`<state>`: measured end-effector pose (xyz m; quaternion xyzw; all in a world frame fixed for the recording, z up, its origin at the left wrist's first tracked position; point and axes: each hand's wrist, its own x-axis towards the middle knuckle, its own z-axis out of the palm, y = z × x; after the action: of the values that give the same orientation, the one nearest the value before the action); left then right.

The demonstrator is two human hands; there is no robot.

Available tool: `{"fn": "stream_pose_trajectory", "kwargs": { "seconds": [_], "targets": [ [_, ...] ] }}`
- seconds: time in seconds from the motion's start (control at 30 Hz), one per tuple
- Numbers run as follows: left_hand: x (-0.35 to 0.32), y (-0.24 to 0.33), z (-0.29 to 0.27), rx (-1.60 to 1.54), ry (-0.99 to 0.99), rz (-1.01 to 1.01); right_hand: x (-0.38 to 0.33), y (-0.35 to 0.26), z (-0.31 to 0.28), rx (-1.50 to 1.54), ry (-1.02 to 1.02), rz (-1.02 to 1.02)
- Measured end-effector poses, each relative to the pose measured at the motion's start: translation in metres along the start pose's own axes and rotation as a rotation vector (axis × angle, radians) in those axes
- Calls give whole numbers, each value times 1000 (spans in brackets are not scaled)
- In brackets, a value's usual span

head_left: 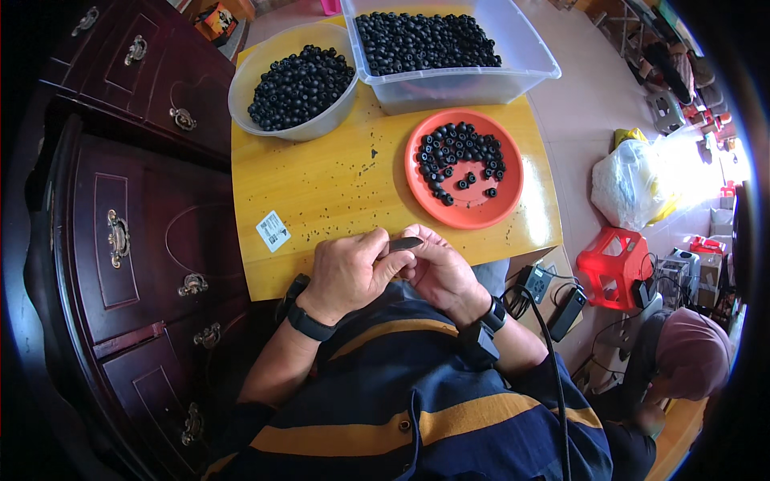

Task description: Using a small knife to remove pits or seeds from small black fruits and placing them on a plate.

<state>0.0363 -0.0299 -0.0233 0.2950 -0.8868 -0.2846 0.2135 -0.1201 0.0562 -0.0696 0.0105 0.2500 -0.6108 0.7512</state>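
Just beyond the table's front edge, my two hands meet at the fingertips. My left hand [346, 271] is closed around a short dark blade-like strip [407, 243], which sticks out from between thumb and forefinger toward the other hand. My right hand [443, 274] is closed too, its fingers bent in a pinch; whatever lies between them is hidden. Close beyond it sits a round orange-red plate [505, 196] with many small black round parts [473, 149], some showing a hole.
A yellow table [321, 184] carries a translucent bowl [241, 100] and a clear plastic bin [449, 96], both filled with black parts. Dark crumbs and a white label [273, 231] lie on it. Dark drawers [120, 240] stand left; a red stool [616, 264] and a person [682, 361] are right.
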Motion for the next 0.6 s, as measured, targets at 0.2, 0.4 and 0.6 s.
{"fn": "stream_pose_trajectory", "kwargs": {
  "seconds": [0.2, 0.4, 0.6],
  "targets": [
    [-1, -3, 2, -117, 25, -13, -1, 0, 1, -2, -17, 1],
    [2, 2, -7, -472, -30, -184, -2, 1, 7, 47, -20, 56],
    [0, -11, -4, -820, -150, -351, -4, -1, 7, 26, -70, 45]
  ]
}}
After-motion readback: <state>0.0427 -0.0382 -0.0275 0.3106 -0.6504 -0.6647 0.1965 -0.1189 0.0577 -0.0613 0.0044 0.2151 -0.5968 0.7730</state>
